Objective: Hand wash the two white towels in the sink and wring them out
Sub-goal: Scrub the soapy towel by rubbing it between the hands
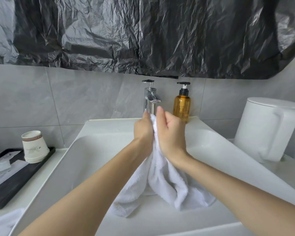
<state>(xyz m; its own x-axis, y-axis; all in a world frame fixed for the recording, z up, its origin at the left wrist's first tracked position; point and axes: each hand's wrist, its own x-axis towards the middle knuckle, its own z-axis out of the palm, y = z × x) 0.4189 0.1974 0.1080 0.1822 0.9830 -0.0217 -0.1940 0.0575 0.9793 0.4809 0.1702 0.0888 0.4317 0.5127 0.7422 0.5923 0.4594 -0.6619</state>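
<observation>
Left hand and right hand pressed together, both clenched on bunched top of white towel; rest of towel hangs below hands, ends trailing on floor of sink

Judged step: rubbing cloth between palms, or start of wring

Do well: keep grip tight, work fabric palm against palm, stay low over basin, shift hold down length

Faucet just beyond fingertips, no stream visible

Soap bottle beyond right hand

Second towel well left of left forearm, on counter, seemingly unwashed
</observation>
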